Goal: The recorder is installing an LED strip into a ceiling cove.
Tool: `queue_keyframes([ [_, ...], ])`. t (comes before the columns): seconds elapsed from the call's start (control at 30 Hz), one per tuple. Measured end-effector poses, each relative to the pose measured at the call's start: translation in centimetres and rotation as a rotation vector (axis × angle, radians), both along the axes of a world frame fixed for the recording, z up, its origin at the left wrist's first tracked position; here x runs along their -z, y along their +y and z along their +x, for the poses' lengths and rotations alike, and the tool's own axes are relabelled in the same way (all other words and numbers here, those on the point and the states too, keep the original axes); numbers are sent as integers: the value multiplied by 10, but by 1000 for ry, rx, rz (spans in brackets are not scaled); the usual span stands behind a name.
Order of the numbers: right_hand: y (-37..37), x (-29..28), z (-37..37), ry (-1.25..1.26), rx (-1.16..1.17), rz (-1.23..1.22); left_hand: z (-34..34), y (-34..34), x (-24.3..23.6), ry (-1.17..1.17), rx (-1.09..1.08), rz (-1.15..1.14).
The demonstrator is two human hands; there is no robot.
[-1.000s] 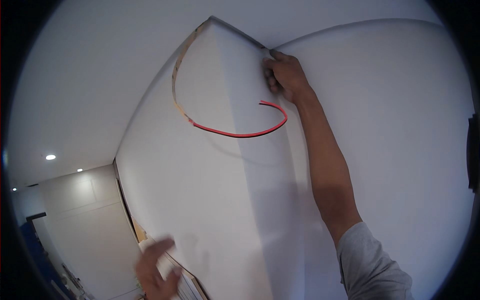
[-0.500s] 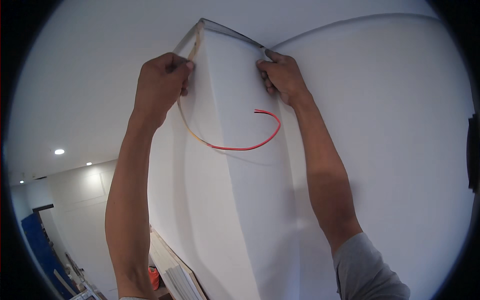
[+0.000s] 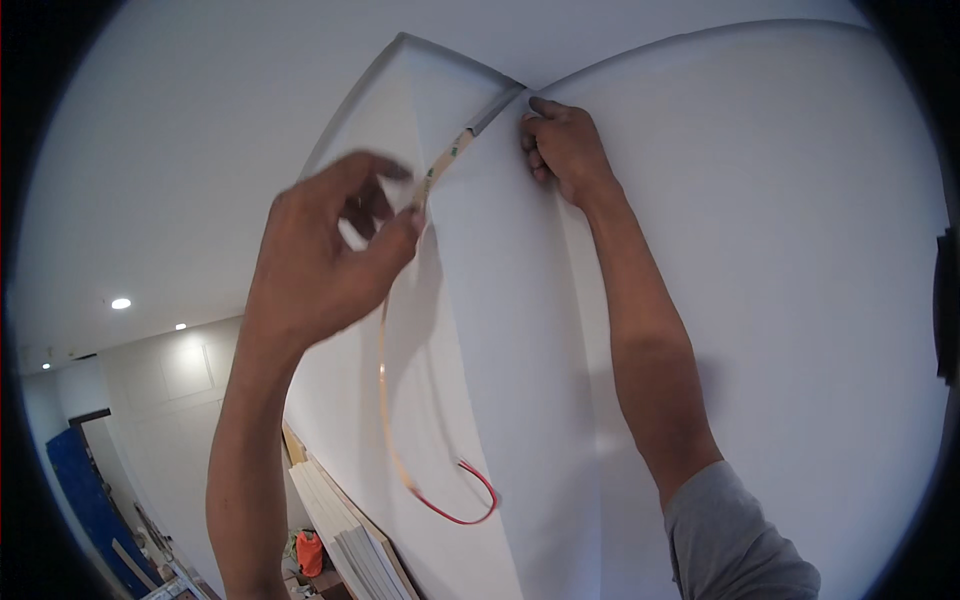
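While the left hand (image 3: pixel 340 240) hovers around the strip (image 3: pixel 450 155), the right hand (image 3: pixel 565 150) is raised just below the ceiling (image 3: pixel 180 180).

The left hand's thumb and fingers are spread (blur hides whether they touch the strip), with pale boards (image 3: pixel 340 525) tilted below. The strip slants down from the ceiling corner, grey then tan with green marks, passes the left hand and hangs before the wall (image 3: pixel 530 330), ending in red and black wires (image 3: pixel 458 520). It should handle as light, thin and bendy, easily creased, probably weakest at the wire joint; best pinched along the tan length, not by the wires. The right hand's fingers curl near its upper end; I cannot tell what they pinch.
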State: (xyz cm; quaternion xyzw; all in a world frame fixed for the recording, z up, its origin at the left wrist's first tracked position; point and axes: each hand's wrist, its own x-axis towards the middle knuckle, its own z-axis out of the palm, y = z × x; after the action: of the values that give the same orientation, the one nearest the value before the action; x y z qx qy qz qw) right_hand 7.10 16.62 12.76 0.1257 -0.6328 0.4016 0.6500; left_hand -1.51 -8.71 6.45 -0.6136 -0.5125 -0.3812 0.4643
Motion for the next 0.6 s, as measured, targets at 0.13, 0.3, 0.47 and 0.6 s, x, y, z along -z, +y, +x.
queue_keyframes([
  [0.13,-13,0,-4,-23,35,3,16,21,-31,112,-68,181],
  [0.3,-2,-6,-9,0,20,110,35,59,-41,400,-606,282],
  [0.47,1,-4,-11,33,-20,36,29,75,-29,471,-642,228],
  [0.6,-4,-3,-5,35,-68,-55,24,76,-18,572,-699,60],
])
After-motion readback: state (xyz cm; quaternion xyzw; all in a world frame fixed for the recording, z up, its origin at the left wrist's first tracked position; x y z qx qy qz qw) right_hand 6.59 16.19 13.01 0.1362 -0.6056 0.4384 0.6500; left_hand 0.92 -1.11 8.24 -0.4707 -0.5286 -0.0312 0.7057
